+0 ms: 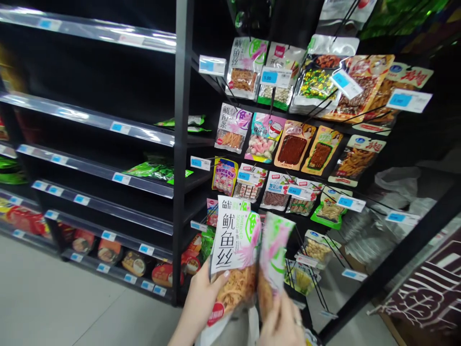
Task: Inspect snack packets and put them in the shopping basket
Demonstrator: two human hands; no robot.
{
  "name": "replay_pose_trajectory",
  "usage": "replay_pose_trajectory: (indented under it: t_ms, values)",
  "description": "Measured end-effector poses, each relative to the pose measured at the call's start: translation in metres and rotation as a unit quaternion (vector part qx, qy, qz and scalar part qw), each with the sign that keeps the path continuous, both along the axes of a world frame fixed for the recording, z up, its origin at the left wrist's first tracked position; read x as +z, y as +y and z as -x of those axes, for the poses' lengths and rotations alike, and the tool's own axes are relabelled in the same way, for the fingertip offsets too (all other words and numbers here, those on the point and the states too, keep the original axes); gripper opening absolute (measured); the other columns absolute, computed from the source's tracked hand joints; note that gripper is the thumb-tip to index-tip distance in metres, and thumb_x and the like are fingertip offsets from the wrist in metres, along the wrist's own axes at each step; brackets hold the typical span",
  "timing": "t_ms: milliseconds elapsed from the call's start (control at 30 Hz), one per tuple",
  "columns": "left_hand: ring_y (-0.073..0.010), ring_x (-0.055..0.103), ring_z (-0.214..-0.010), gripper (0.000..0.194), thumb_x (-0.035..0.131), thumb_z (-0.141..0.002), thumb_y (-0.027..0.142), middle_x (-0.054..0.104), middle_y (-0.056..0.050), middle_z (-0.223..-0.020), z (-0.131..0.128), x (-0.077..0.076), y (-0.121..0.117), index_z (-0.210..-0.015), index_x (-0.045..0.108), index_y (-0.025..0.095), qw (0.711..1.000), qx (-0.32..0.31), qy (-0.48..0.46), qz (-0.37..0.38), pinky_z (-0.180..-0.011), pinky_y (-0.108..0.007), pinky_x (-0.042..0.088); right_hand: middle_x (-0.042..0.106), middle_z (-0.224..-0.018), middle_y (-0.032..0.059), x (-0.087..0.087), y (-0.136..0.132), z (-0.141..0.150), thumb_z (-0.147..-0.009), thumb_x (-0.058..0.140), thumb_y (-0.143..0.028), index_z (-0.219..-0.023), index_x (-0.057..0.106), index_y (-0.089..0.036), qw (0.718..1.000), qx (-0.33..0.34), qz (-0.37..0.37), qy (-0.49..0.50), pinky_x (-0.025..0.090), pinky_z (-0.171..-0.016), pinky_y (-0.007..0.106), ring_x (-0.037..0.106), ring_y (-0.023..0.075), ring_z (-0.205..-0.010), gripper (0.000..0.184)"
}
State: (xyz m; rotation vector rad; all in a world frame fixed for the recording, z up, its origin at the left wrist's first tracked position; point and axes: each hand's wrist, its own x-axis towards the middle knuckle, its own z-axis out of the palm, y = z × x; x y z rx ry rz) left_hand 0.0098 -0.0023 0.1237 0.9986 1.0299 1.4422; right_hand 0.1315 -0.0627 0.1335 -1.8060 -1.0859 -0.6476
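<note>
My left hand grips a bag of shredded squid, white on top with a clear lower part showing the tan shreds. The top of another bag of the same look shows behind it. In my right hand is a second shredded squid bag, turned edge-on and blurred, close beside the first. A ring is on one right finger. A matching squid bag hangs on the rack's top row.
Hooks ahead hold several snack bags with price tags sticking out. A black post divides them from shelves on the left. Boxed foods sit on the bottom shelf. A slanted black bar stands at right.
</note>
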Motion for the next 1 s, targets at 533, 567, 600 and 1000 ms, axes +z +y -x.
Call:
replay_pose_trajectory:
  t_ms: [533,567,600,1000]
  values:
    - [-0.0283,0.062,-0.098,0.051,0.072,-0.058,0.012,0.07,-0.01,-0.101,0.007,0.008,-0.005,-0.107,0.058,0.014,0.983,-0.077,-0.164,0.038,-0.086,-0.036,0.048,0.038,-0.134,0.0219,0.004,0.009,0.001,-0.07,0.062,-0.049,-0.132,0.038,-0.016,0.998,0.051,-0.012,-0.034,0.033,-0.085,0.06,0.034,0.0427,-0.114,0.074]
    - [-0.028,0.062,-0.098,0.05,0.072,-0.058,0.013,0.07,-0.009,-0.101,0.009,0.008,-0.005,-0.107,0.058,0.015,0.982,-0.084,-0.167,0.038,-0.087,-0.036,0.047,0.033,-0.136,0.0255,0.005,0.009,-0.002,-0.062,0.065,-0.056,-0.137,0.028,-0.012,1.0,0.023,0.01,0.003,0.031,-0.085,0.062,0.031,0.0459,-0.115,0.094]
    - [-0.0278,0.062,-0.098,0.049,0.072,-0.059,0.014,0.07,-0.009,-0.101,0.012,0.007,-0.004,-0.107,0.058,0.015,0.98,-0.092,-0.171,0.041,-0.087,-0.036,0.047,0.031,-0.136,0.0285,0.006,0.009,-0.004,-0.058,0.067,-0.058,-0.14,0.019,-0.009,0.998,0.022,0.032,0.045,0.032,-0.084,0.062,0.032,0.0474,-0.115,0.107]
    - [-0.0307,0.064,-0.091,0.049,0.073,-0.053,0.013,0.073,-0.007,-0.091,0.026,0.008,-0.009,-0.1,0.061,0.016,0.988,-0.085,-0.129,0.028,-0.08,-0.038,0.051,0.036,-0.126,0.0197,0.022,0.001,-0.003,-0.049,0.073,-0.026,-0.14,0.011,-0.012,0.959,0.19,0.114,0.178,0.044,-0.07,0.04,0.046,0.038,-0.109,0.111]
